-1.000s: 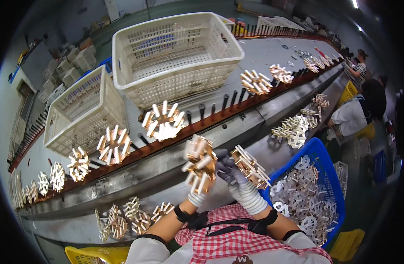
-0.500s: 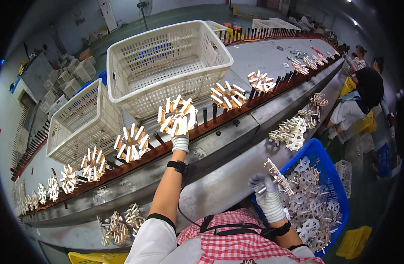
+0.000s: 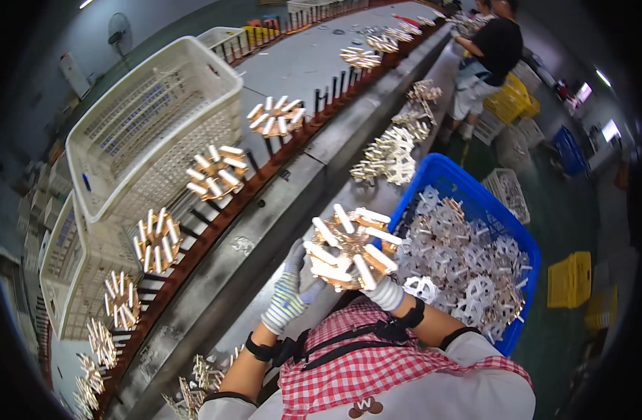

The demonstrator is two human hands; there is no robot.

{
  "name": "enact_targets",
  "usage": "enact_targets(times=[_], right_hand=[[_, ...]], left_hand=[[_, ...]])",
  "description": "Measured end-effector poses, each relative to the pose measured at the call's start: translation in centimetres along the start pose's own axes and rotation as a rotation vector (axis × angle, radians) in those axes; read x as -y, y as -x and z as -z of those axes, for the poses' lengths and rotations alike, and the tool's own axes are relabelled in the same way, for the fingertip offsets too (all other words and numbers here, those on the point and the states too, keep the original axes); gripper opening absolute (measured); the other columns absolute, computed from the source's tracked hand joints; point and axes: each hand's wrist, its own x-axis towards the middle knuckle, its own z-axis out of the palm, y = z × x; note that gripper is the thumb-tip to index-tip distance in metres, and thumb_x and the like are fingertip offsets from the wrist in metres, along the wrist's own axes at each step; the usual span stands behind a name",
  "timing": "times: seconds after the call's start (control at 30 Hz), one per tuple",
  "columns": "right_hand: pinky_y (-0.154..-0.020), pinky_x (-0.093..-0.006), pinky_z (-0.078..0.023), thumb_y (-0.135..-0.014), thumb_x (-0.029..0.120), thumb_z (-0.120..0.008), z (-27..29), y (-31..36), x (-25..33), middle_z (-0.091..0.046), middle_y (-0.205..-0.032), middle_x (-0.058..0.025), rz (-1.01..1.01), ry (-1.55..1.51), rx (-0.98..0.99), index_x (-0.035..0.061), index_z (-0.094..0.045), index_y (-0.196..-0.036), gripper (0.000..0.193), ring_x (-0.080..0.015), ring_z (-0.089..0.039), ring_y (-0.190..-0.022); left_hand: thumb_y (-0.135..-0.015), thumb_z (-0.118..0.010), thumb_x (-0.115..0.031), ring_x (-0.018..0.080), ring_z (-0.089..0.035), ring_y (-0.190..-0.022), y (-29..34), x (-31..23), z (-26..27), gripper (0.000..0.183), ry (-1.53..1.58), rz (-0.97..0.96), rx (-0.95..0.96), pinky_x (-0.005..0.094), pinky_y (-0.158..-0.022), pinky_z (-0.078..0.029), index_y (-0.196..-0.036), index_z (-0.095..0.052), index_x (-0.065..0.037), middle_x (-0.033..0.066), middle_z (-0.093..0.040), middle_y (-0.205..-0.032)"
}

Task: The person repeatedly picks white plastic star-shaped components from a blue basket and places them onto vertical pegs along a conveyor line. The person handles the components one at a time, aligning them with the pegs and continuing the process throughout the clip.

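In front of my apron is a copper-coloured round piece (image 3: 345, 252) with white rods standing out around it. My right hand (image 3: 386, 294), in a white glove, grips it from below at its near edge; its fingers are mostly hidden behind the piece. Close to the piece's left edge, my left hand (image 3: 289, 297), in a striped glove, is open with thumb and fingers apart. Whether its fingertips touch the rim I cannot tell. Along the row of dark posts sit similar rodded pieces (image 3: 216, 172). A blue basket (image 3: 525, 280) at my right holds a heap of white and metallic ring-shaped pieces (image 3: 468, 273).
A large white crate (image 3: 174, 126) and a second white crate (image 3: 90, 266) stand beyond the posts. More rodded pieces (image 3: 394, 154) lie on the metal ledge. Yellow crates (image 3: 569, 280) are on the floor at right. Another person (image 3: 485, 52) is farther along the line.
My left hand has left the rodded piece at the posts and come back near my body. My right hand has moved leftward, its piece turned face up. The view has swung right.
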Motion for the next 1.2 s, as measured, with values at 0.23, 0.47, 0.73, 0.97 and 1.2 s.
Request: enact_targets(times=[0.23,0.47,0.73,0.97,1.2], right_hand=[[-0.094,-0.0425,-0.047,-0.092,0.026,-0.055,3.3,-2.2,-0.4,-0.056,-0.122,-0.0145,0.119,0.058,-0.121,0.0084,-0.053,-0.126,0.038,-0.0288,-0.057,-0.108],[-0.070,-0.0446,-0.052,-0.086,0.018,-0.058,9.7,-0.1,-0.5,-0.062,-0.093,-0.0184,0.183,0.663,-0.069,0.0050,-0.061,-0.106,0.024,-0.0350,-0.063,-0.077],[-0.085,-0.0449,-0.051,-0.086,0.024,-0.058,24.7,12.1,-13.0,-0.066,-0.097,-0.0188,-0.326,0.562,-0.268,0.0068,-0.066,-0.107,0.028,-0.0376,-0.064,-0.093],[-0.090,-0.0470,-0.045,-0.082,0.034,-0.058,46.3,27.2,-24.0,-0.062,-0.115,-0.0116,-0.970,1.467,-0.785,0.0131,-0.066,-0.113,0.038,-0.0314,-0.057,-0.106],[-0.107,-0.0588,-0.028,-0.091,0.036,-0.046,53.2,28.0,-24.9,-0.059,-0.126,-0.0114,-1.325,1.390,-0.422,0.0146,-0.065,-0.115,0.038,-0.0330,-0.055,-0.117]], left_hand=[[-0.092,-0.061,-0.032,0.0414,-0.031,-0.139,-4.8,2.3,-6.6,0.072,-0.476,-0.241,0.216,0.0508,-0.115,-0.026,-0.149,-0.027,-0.004,0.0232,-0.030,-0.151],[-0.092,-0.062,-0.042,0.0307,-0.055,-0.118,-8.1,3.0,-11.6,0.067,-0.479,-0.216,0.059,0.0455,-0.103,-0.043,-0.141,-0.041,-0.003,0.0163,-0.050,-0.135],[-0.087,-0.057,-0.065,0.0203,-0.064,-0.085,-10.0,-2.5,-12.2,0.076,0.517,0.529,0.080,0.0332,-0.072,-0.055,-0.145,-0.037,-0.019,0.0145,-0.056,-0.126],[-0.090,-0.055,-0.062,0.0135,-0.062,-0.071,-11.2,-1.0,-11.1,0.075,0.410,0.564,-0.072,0.0237,-0.059,-0.053,-0.146,-0.037,-0.015,0.0113,-0.060,-0.109],[-0.090,-0.061,-0.054,0.0227,-0.065,-0.084,-14.0,2.2,-10.2,0.054,0.426,0.482,-0.052,0.0384,-0.075,-0.058,-0.121,-0.055,-0.010,0.0141,-0.060,-0.116]])
